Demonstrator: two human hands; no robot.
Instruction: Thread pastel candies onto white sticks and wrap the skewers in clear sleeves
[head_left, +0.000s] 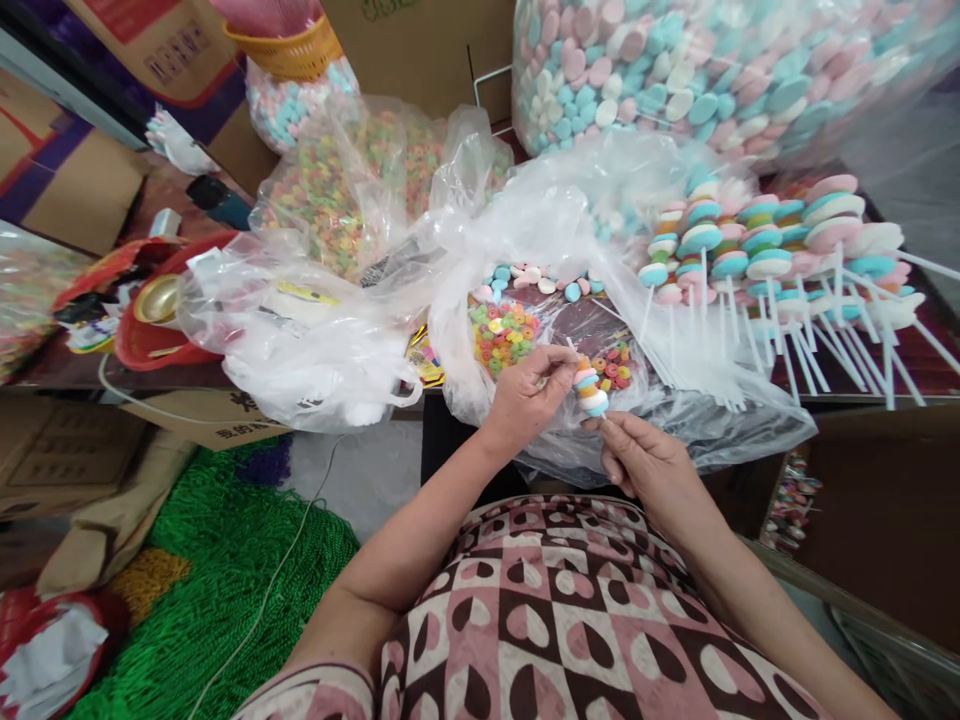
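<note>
A candy skewer [590, 388] is held in front of me, tilted, with pink, blue and white marshmallow discs and an orange piece near its top. My right hand [645, 450] pinches the stick just below the lowest disc. Around the upper end, the fingers of my left hand [529, 392] are closed beside the orange piece; whether they also hold a loose candy is hidden. Just beyond my hands lie two heaps of gummy rings, a larger one [504, 335] on the left and a smaller one [611, 367] on the right. Marshmallow discs [532, 278] lie behind them.
Several filled skewers [765, 240] are piled at the right, sticks towards me. A large bag of marshmallows [660, 70] and a bag of gummy rings [352, 180] stand behind. Crumpled plastic [300, 350] and a red basin [131, 325] are at left; green strands [247, 560] cover the floor.
</note>
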